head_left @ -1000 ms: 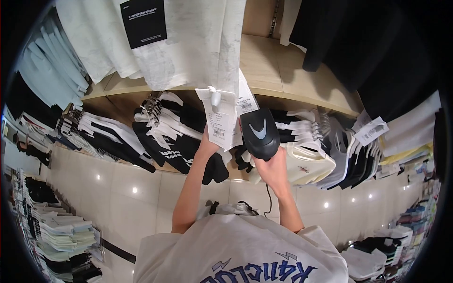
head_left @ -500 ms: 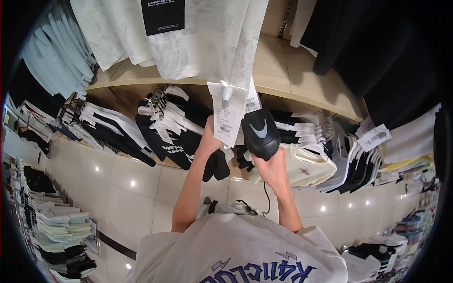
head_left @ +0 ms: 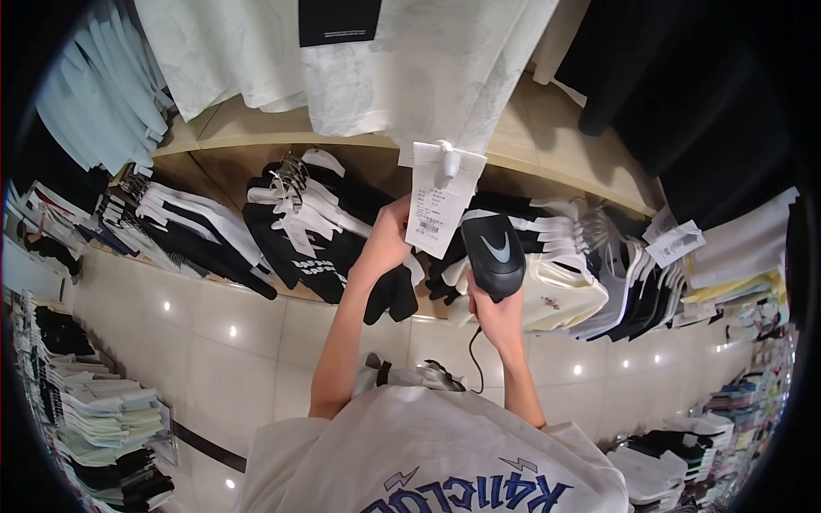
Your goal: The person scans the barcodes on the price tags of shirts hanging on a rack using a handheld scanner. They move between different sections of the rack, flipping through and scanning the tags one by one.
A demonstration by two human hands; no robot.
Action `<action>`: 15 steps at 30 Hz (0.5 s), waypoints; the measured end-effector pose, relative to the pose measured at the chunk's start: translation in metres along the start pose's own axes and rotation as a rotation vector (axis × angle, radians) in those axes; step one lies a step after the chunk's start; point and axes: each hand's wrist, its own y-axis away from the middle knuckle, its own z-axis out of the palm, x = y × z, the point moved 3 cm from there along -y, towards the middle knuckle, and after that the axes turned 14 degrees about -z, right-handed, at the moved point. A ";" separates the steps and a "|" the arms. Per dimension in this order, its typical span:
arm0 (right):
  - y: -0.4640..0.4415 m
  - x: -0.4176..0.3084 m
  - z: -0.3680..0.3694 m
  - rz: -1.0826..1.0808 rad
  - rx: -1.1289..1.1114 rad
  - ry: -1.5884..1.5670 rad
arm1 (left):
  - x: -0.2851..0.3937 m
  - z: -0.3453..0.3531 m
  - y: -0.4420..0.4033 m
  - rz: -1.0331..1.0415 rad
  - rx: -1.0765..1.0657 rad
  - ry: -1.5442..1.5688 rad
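My left hand [head_left: 387, 242] is closed on the edge of a white printed tag [head_left: 434, 205], which carries a barcode. A pale grey plastic security pin [head_left: 449, 164] sits at the top of this tag. Above it hangs a white marbled garment [head_left: 368, 90] with a black label [head_left: 339, 20]. Wrapped round the handle of a black barcode scanner [head_left: 493, 255], my right hand [head_left: 499, 312] is just right of the tag. The scanner's head points up and away, apart from the tag, with its cable [head_left: 475, 359] hanging below.
A curved wooden shelf [head_left: 282, 130] crosses behind the tag. Below it hang black shirts [head_left: 299, 256] and a cream shirt [head_left: 560, 295]. Dark garments [head_left: 658, 103] hang at upper right. Folded clothes [head_left: 103, 419] are at lower left, above a tiled floor [head_left: 248, 350].
The tag and my left hand have shifted right. The scanner has moved slightly right and down, away from the second tag it was beside. The hanging garment now appears farther right.
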 end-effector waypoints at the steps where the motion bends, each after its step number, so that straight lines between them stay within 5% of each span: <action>1: 0.003 0.004 0.001 -0.035 0.029 0.012 | -0.006 -0.003 -0.002 -0.009 0.035 0.016; 10: 0.027 -0.005 0.017 0.031 0.164 -0.007 | -0.002 -0.044 -0.024 0.065 0.276 0.252; 15: 0.042 -0.002 0.028 0.066 0.177 0.061 | 0.000 -0.041 -0.047 0.079 0.093 0.296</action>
